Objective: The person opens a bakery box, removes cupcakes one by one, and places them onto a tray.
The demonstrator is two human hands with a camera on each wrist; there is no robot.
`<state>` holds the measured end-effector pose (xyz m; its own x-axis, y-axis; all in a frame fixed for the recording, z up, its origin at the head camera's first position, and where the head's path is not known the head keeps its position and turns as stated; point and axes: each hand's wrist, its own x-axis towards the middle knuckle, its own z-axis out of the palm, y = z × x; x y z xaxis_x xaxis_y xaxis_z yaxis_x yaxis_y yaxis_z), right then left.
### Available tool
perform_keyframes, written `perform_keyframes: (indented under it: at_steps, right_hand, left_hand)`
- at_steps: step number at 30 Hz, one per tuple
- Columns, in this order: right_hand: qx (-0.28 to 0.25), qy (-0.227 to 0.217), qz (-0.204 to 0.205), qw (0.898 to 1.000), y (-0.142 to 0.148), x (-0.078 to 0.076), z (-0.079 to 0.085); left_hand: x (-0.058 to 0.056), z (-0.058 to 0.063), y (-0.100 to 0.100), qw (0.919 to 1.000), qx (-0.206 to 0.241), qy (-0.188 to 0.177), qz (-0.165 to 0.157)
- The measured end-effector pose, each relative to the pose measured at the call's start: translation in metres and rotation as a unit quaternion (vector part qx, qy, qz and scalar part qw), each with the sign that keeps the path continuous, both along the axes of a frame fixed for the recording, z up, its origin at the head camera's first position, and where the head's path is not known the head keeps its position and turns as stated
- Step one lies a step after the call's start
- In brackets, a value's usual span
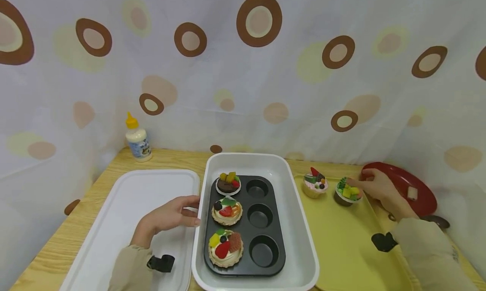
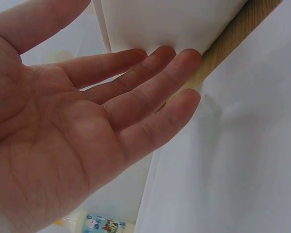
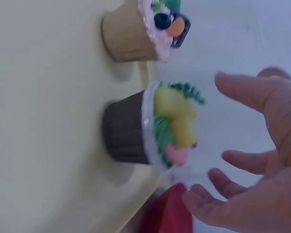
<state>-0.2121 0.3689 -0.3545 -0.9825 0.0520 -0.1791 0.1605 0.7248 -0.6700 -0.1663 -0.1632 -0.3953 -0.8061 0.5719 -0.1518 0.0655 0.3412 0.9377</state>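
My left hand [image 1: 171, 217] touches the outer left side of a white bin [image 1: 300, 223] with fairly straight fingers; the left wrist view shows its palm with nothing in it. Inside the bin lies a dark muffin pan [image 1: 265, 251]. Its left column holds a chocolate-topped tart [image 1: 228, 184] and two cream fruit tarts [image 1: 226, 211], [image 1: 225, 249]. My right hand [image 1: 379, 187] is spread beside a dark-based cupcake [image 3: 128, 128] with green and yellow topping. In the right wrist view, a gap shows between the fingers and this cupcake. A pink-topped cupcake [image 1: 315, 183] stands beside it on the yellow tray [image 1: 341, 249].
A white tray [image 1: 148, 194] lies left of the bin. At the back left stands a bottle [image 1: 139, 143] with a yellow cap. Behind my right hand are a red plate [image 1: 421, 194] and a dark utensil [image 1: 436, 220]. A patterned curtain [image 1: 243, 71] borders the table.
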Motion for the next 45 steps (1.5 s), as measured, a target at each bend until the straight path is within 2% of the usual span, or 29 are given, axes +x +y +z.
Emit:
perform_keyframes:
  at_steps: [3, 5, 8, 11, 18, 26, 32, 38, 45]
  right_hand:
    - [-0.015, 0.06, -0.012, 0.998, -0.014, -0.001, 0.01]
    - [-0.041, 0.078, -0.005, 0.996, -0.024, -0.001, 0.015]
    - [-0.075, 0.085, 0.011, 0.994, -0.041, -0.004, 0.021]
    - [-0.086, 0.091, 0.032, 0.992, -0.061, -0.006, 0.024]
    - [-0.145, 0.111, 0.105, 0.978, -0.118, -0.006, 0.024]
    - [-0.2, 0.086, 0.153, 0.964, -0.188, -0.011, 0.012]
    - [-0.242, 0.072, 0.18, 0.951, -0.225, -0.016, -0.008]
    - [-0.279, 0.052, 0.166, 0.944, -0.253, -0.023, -0.02]
    - [-0.28, 0.065, 0.145, 0.947, -0.271, -0.034, -0.033]
  left_hand:
    - [0.0, -0.001, -0.001, 1.0, 0.002, 0.004, -0.002]
    - [0.0, -0.001, -0.001, 1.0, 0.004, 0.004, -0.003]
    - [-0.001, -0.001, -0.001, 1.0, 0.006, 0.003, -0.003]
    - [-0.001, 0.0, 0.0, 1.0, 0.005, -0.001, -0.001]
    - [-0.001, -0.001, -0.001, 1.0, 0.006, -0.002, 0.002]
    - [0.001, -0.002, -0.002, 0.9998, 0.018, -0.008, -0.002]
    - [-0.002, -0.003, 0.0, 0.9997, 0.02, -0.004, -0.009]
    - [-0.004, -0.004, -0.002, 0.9998, 0.017, -0.005, -0.005]
    - [-0.003, -0.004, -0.004, 0.9998, 0.02, -0.006, -0.007]
